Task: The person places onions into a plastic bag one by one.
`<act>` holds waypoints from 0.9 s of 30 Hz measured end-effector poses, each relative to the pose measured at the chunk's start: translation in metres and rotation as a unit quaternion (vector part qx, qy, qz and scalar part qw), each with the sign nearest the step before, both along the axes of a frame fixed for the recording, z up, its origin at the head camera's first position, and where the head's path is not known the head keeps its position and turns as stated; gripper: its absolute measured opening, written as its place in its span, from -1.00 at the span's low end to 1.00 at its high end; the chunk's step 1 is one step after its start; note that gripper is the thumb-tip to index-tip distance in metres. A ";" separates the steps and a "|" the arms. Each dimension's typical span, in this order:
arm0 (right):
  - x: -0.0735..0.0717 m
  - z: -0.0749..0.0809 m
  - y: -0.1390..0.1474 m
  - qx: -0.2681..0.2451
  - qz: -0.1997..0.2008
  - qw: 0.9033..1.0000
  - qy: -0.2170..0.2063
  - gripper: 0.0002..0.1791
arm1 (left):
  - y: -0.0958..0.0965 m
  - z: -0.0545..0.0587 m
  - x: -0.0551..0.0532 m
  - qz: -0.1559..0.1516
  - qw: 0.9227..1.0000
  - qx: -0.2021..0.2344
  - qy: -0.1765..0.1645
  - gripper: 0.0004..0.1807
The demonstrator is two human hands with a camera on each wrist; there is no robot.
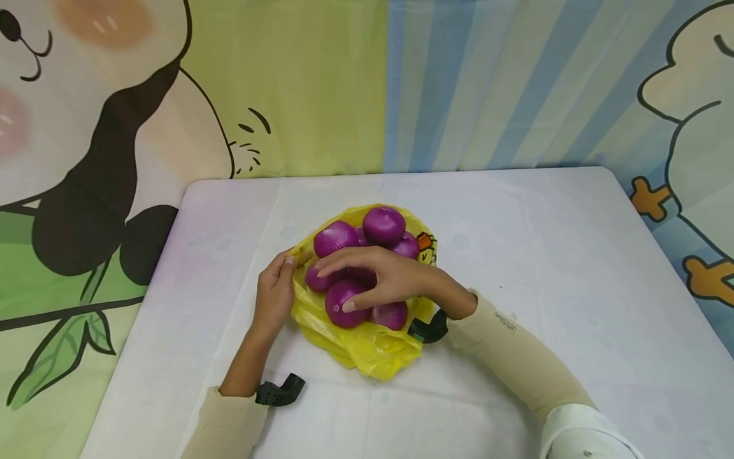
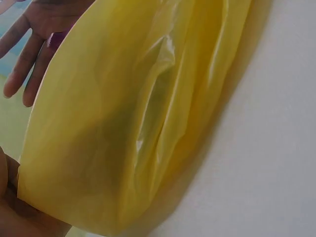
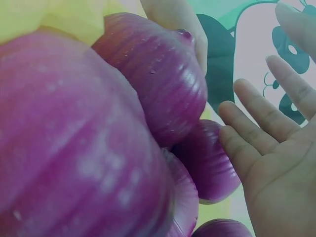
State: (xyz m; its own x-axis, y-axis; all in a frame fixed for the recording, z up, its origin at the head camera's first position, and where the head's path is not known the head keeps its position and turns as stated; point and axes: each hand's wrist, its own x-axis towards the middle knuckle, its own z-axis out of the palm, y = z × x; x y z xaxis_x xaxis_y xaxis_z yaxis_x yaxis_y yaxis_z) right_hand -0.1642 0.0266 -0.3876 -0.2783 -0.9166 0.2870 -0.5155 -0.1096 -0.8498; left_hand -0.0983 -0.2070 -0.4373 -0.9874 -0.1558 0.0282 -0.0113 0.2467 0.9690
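Several purple onions (image 1: pixel 384 225) lie heaped in the mouth of a yellow plastic bag (image 1: pixel 327 331) on the table. At the bag's left rim, my left hand (image 1: pixel 274 293) pinches the edge between thumb and fingers. My right hand (image 1: pixel 387 274) hovers palm down over the heap, its thumb by the front onion (image 1: pixel 339 311). In the right wrist view the right hand (image 3: pixel 284 158) has its fingers spread beside the onions (image 3: pixel 153 74). The left wrist view is mostly filled by the bag's outer side (image 2: pixel 89 123), with part of the left hand (image 2: pixel 24 217) at its lower edge.
The bag stands on a white-covered table (image 1: pixel 545 255). Behind it hangs a printed cloth (image 1: pixel 287 83) with cartoon animals and stripes. Black wrist mounts (image 1: pixel 280 390) stick out from both forearms, the right one close to the bag's rim.
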 end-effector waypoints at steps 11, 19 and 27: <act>0.004 0.000 0.010 0.038 0.000 0.999 -0.017 -0.50 | -0.001 0.003 0.001 0.011 1.000 -0.004 -0.006 -0.57; 0.004 -0.007 0.016 0.037 -0.005 0.998 -0.046 -0.52 | -0.001 0.006 0.001 0.012 1.000 0.000 0.001 -0.57; 0.004 -0.011 0.022 0.045 -0.013 0.998 -0.035 -0.55 | -0.003 0.008 0.000 0.017 1.000 0.007 0.011 -0.59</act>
